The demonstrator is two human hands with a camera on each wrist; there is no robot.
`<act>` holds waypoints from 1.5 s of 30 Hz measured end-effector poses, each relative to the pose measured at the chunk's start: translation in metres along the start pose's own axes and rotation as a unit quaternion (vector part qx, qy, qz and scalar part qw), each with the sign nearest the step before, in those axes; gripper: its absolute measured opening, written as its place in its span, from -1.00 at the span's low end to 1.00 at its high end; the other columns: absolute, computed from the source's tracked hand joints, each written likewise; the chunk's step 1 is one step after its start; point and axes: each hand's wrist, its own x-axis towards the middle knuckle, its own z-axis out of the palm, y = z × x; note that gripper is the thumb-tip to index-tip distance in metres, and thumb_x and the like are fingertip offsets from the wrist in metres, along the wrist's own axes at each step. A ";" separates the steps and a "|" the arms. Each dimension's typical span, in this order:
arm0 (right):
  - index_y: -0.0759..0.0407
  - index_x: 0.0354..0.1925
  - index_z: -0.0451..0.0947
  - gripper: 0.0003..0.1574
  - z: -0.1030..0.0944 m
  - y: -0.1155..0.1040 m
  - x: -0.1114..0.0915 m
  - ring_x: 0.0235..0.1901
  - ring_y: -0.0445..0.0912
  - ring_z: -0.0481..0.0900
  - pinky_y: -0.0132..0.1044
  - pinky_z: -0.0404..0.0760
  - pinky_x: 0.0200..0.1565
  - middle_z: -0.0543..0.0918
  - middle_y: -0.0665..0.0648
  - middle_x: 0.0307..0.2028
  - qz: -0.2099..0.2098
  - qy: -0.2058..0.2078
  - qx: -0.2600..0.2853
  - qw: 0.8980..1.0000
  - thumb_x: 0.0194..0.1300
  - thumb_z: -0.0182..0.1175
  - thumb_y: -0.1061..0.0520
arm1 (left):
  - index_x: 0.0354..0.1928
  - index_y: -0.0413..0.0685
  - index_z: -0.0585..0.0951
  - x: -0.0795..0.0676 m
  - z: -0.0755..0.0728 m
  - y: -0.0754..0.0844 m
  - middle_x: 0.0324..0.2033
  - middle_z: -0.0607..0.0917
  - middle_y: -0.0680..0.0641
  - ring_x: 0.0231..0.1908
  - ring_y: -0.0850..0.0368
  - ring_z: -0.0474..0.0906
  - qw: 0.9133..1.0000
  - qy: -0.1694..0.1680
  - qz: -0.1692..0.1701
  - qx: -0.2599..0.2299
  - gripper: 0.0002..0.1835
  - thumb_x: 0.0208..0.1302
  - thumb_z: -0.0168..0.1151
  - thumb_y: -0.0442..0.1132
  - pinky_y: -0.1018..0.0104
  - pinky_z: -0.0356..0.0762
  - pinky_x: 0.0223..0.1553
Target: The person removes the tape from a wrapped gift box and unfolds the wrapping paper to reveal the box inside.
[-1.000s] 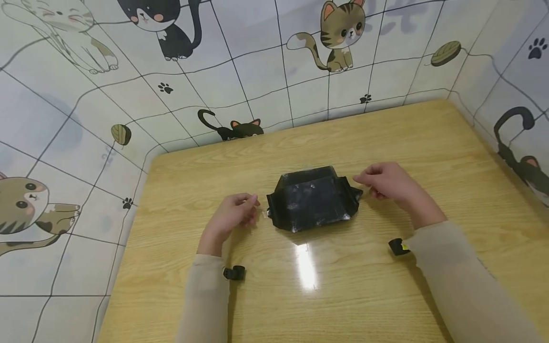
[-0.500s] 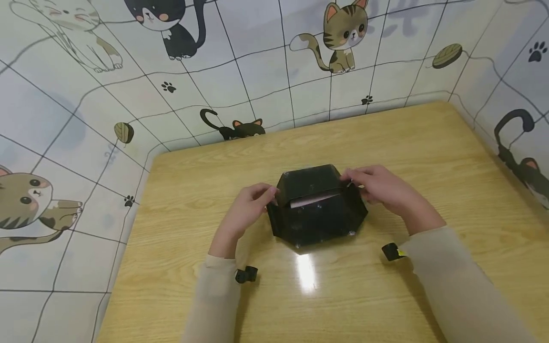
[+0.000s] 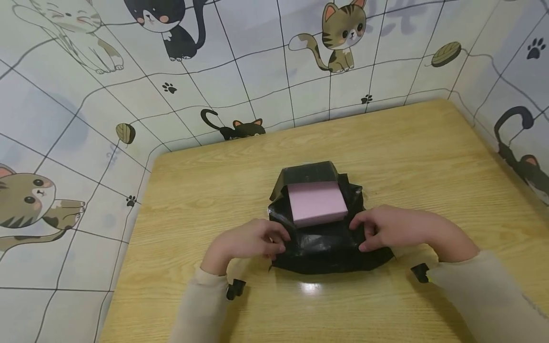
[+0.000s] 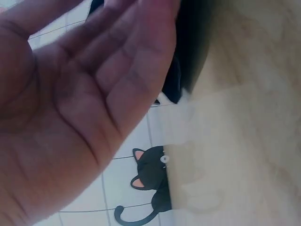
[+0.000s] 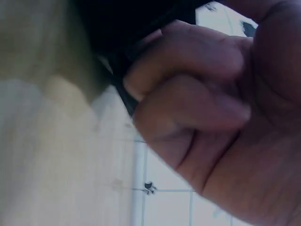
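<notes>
A pink box (image 3: 317, 202) lies uncovered on a creased, shiny black wrapping sheet (image 3: 323, 245) in the head view. The sheet's near flap is spread toward me, and its far part (image 3: 310, 172) still stands up behind the box. At the near left of the sheet, my left hand (image 3: 255, 240) has thumb and fingers slightly apart, fingertips right at the flap. On the right side my right hand (image 3: 394, 228) touches the flap, index finger and thumb apart. Its other fingers (image 5: 183, 103) are bent in the right wrist view, close under the black sheet.
The wooden table (image 3: 193, 190) has tiled walls with cat drawings (image 3: 343, 35) behind it and to both sides. Small black wrist cameras (image 3: 236, 289) sit at both sleeves. A bright light reflection lies on the table just in front of the sheet.
Both hands have pinched the black sheet's flap by its upper corners and drawn it toward me, so the pink box shows. The hands are now nearer me, at the flap's sides.
</notes>
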 end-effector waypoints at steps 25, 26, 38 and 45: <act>0.34 0.20 0.60 -0.60 -0.016 -0.016 0.039 -0.55 -0.16 0.63 -0.23 0.67 -0.40 0.74 0.14 -0.42 0.024 0.071 -0.046 0.996 0.57 0.23 0.10 | 0.47 -0.21 0.49 0.084 -0.047 0.005 0.41 0.51 -0.37 0.42 -0.26 0.47 0.945 0.307 -0.058 0.093 -0.48 0.61 0.05 -0.10 -0.14 0.44 0.48; 0.30 0.12 0.65 -0.68 -0.021 -0.018 0.039 -0.52 -0.17 0.63 -0.22 0.67 -0.39 0.72 0.09 -0.48 0.017 0.092 -0.062 0.994 0.56 0.23 0.13 | 0.46 -0.19 0.50 0.086 -0.049 0.003 0.41 0.51 -0.38 0.40 -0.26 0.48 0.943 0.312 -0.064 0.092 -0.48 0.61 0.05 -0.11 -0.14 0.46 0.45; 0.22 0.54 0.34 -0.38 -0.073 0.016 0.100 0.18 0.40 0.64 0.30 0.59 0.19 0.22 0.63 0.50 0.019 0.201 -0.133 0.970 0.64 0.05 0.10 | 0.53 -0.01 0.43 0.122 -0.091 -0.030 0.58 0.16 -0.44 0.55 -0.37 0.27 0.930 0.347 -0.104 0.063 -0.44 0.54 0.11 -0.18 -0.17 0.37 0.51; 0.45 0.57 0.12 -0.18 -0.076 0.037 0.111 -0.10 0.21 0.73 -0.02 0.68 -0.14 0.65 0.56 0.15 0.077 0.149 -0.063 0.984 0.48 0.12 0.22 | 0.44 -0.14 0.52 0.129 -0.094 -0.035 0.50 0.47 -0.29 0.36 -0.18 0.43 0.932 0.351 -0.089 -0.022 -0.45 0.42 0.16 -0.41 -0.05 0.50 0.37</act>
